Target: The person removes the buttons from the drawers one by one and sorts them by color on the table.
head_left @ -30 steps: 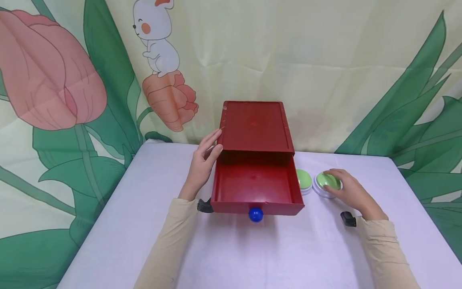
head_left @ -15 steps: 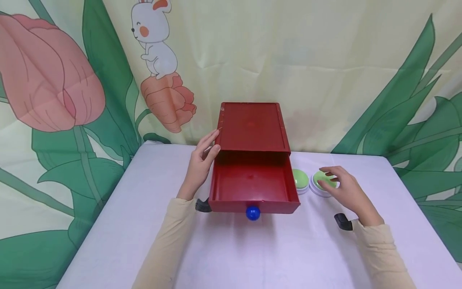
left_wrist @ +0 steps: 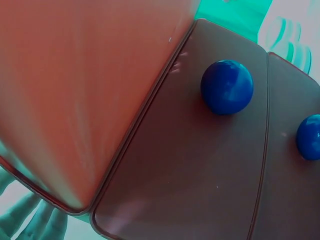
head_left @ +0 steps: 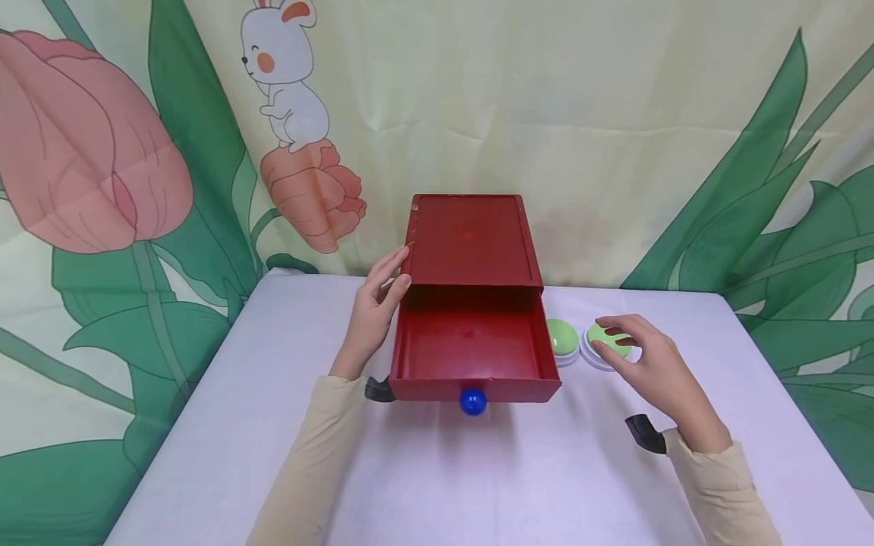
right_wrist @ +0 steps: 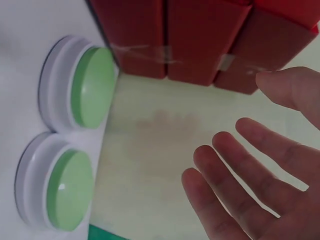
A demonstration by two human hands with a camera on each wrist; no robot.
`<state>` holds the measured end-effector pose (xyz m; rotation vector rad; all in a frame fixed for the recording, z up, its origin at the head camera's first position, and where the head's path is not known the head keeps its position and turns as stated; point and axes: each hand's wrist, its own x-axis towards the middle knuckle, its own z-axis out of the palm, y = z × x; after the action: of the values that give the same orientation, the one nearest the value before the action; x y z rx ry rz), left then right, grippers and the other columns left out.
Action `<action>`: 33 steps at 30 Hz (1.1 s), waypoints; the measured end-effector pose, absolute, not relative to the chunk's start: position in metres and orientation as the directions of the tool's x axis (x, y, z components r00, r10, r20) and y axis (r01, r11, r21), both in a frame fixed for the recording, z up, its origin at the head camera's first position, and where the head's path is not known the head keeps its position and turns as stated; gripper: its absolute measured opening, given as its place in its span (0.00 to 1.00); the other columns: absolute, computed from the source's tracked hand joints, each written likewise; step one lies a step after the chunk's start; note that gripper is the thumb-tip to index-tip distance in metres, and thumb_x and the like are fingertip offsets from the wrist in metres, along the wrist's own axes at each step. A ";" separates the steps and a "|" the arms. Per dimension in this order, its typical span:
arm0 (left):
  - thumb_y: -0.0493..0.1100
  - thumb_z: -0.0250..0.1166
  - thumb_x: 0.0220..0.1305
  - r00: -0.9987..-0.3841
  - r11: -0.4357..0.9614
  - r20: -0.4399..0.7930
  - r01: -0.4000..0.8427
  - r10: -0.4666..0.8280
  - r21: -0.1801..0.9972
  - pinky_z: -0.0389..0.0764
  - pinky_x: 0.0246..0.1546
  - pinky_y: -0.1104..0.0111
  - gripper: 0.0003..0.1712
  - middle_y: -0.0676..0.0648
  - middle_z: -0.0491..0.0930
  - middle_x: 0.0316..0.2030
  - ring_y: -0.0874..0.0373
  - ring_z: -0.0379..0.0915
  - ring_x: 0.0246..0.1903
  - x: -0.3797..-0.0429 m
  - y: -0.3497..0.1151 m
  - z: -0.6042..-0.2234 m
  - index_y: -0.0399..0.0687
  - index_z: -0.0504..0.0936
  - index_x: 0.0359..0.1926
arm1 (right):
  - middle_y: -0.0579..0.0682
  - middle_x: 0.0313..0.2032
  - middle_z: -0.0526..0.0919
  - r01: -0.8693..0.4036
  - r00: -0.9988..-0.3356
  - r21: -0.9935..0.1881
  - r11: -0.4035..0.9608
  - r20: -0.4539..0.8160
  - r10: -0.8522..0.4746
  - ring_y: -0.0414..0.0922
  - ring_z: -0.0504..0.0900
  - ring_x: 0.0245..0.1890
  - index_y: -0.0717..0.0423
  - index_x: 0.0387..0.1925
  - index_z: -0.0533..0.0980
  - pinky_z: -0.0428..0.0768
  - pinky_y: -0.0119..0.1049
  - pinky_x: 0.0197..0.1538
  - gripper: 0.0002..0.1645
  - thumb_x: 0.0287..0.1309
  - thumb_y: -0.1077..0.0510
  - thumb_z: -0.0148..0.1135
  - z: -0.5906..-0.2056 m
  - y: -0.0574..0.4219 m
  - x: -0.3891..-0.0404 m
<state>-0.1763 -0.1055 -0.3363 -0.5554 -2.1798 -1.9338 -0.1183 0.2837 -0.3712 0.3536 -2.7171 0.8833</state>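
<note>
A red box (head_left: 471,243) stands at the back middle of the white table (head_left: 478,485). Its drawer (head_left: 471,353) is pulled out and shows nothing inside, with a blue knob (head_left: 473,402) on the front. My left hand (head_left: 374,315) rests with straight fingers against the box's left side. Two green dome buttons lie right of the drawer, the near one (head_left: 561,337) beside it and the far one (head_left: 606,339) further right. My right hand (head_left: 645,360) hovers open just above the far button. In the right wrist view, spread fingers (right_wrist: 240,185) stand apart from both buttons (right_wrist: 92,85) (right_wrist: 70,190).
A printed curtain (head_left: 614,136) with leaves, tulips and a rabbit hangs close behind the table. The left wrist view shows the red drawer front (left_wrist: 190,165) close up with its blue knob (left_wrist: 226,86) and a second blue knob (left_wrist: 310,136) at the right edge.
My right hand has lifted off the far green button and drawn back a little toward me. The left hand stays against the box.
</note>
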 end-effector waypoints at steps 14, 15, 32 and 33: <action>0.39 0.55 0.74 -0.910 0.085 0.381 0.397 0.162 0.914 0.66 0.69 0.54 0.29 0.43 0.60 0.73 0.52 0.56 0.72 -0.178 -0.106 -0.339 0.41 0.64 0.73 | 0.51 0.45 0.84 -0.374 -0.900 -0.523 0.766 0.403 -0.164 0.39 0.81 0.41 0.56 0.52 0.80 0.72 0.12 0.41 0.19 0.58 0.60 0.70 -0.344 0.255 -0.089; 0.39 0.55 0.74 -0.910 0.083 0.382 0.398 0.161 0.913 0.66 0.69 0.54 0.29 0.43 0.60 0.73 0.52 0.56 0.72 -0.178 -0.106 -0.339 0.41 0.64 0.73 | 0.50 0.45 0.84 -0.384 -0.894 -0.523 0.761 0.416 -0.165 0.35 0.80 0.40 0.56 0.51 0.80 0.72 0.12 0.41 0.19 0.57 0.61 0.71 -0.342 0.253 -0.087; 0.39 0.55 0.74 -0.908 0.071 0.386 0.401 0.165 0.913 0.65 0.69 0.55 0.29 0.44 0.60 0.73 0.55 0.56 0.72 -0.179 -0.107 -0.341 0.42 0.64 0.73 | 0.37 0.43 0.82 -0.480 -0.838 -0.523 0.704 0.510 -0.192 0.27 0.78 0.40 0.46 0.48 0.81 0.72 0.14 0.46 0.22 0.53 0.69 0.71 -0.316 0.224 -0.049; 0.39 0.55 0.74 -0.908 0.074 0.384 0.400 0.165 0.914 0.65 0.69 0.55 0.29 0.44 0.60 0.73 0.55 0.56 0.72 -0.179 -0.107 -0.341 0.42 0.64 0.73 | 0.37 0.43 0.82 -0.485 -0.834 -0.515 0.707 0.515 -0.197 0.27 0.78 0.40 0.46 0.48 0.81 0.72 0.14 0.46 0.22 0.53 0.69 0.71 -0.313 0.223 -0.048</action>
<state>-0.1787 -0.1067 -0.3406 -0.5774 -2.1620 -1.9396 -0.0476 0.2226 -0.3135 0.5267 -2.4880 0.9215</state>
